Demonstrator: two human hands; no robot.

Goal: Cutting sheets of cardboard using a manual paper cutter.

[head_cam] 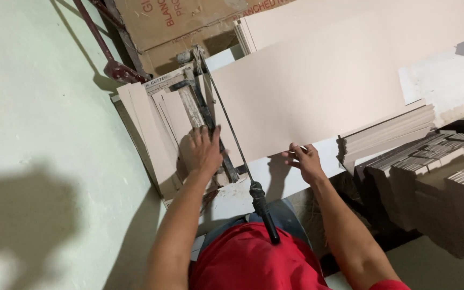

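The pale green floor [44,118] fills the left half of the view, with dark shadows lying across its lower part. On it sits a manual tile cutter [197,107], and across the cutter lies a large beige tile [318,91], long and rectangular, running from the cutter's rails out toward the upper right. Behind it, at the top, flattened brown cardboard [173,27] leans or lies (which one, I cannot tell). To the right a stack of beige tile strips [388,134] rests just beside the big tile's near edge, and past it are rows of grey-backed tiles [447,161] stacked on edge. A dark red metal bar [111,59] slants in from the upper left, its foot near the cutter's far end.

The person wears a red shirt [248,260]. The cutter's thin lever [232,129] runs diagonally from the far end of the rails down toward the person, ending in a black grip [264,212] that hangs free over the shirt, with no hand on it.

The left hand [202,153] lies flat, palm down, on the left part of the cutter bed beside the rails, fingers [206,133] spread and released, pressing on a narrow beige piece there. The right hand [306,160] is at the big tile's near edge, its fingers [296,151] curled onto that edge (thumb side hidden), grasping the tile lightly.
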